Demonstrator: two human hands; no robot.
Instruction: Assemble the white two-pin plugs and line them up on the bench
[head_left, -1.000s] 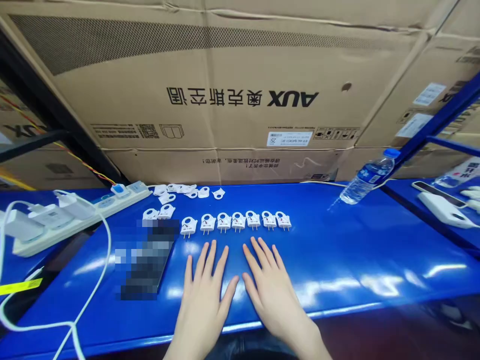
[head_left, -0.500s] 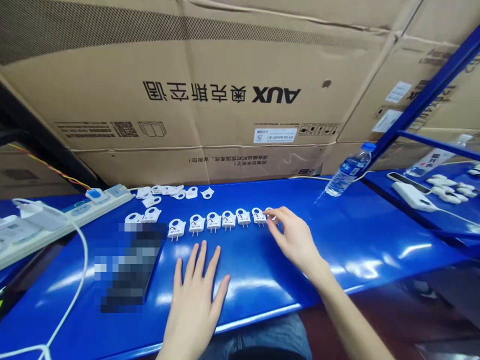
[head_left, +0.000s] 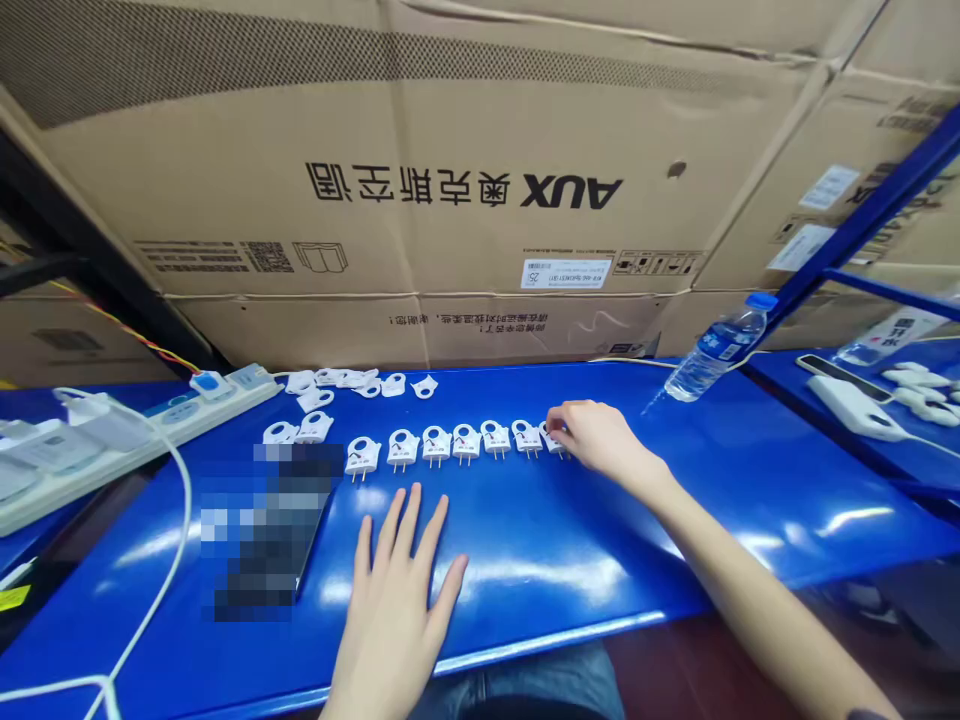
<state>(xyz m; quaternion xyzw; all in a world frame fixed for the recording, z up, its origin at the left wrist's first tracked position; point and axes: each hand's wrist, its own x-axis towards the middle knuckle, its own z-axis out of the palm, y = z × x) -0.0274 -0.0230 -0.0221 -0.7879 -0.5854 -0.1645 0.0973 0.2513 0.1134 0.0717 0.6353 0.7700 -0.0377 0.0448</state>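
Blue tabletop (head_left: 525,540) bears white plugs (head_left: 466,446); cardboard box (head_left: 465,120) behind.

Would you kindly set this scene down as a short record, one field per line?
Left hand: palm down over the blue table, fingers spread, holding nothing
Right hand: fingers at the row's rightmost plug; grip unclear
Row: seven white plugs, prongs toward the person
Left rear: more white pieces, loosely clustered
Beside left hand: dark flat object, blurred out
Far left: power strip with adapters
Right rear: clear bottle with blue cap
Background: brown carton, print upside down
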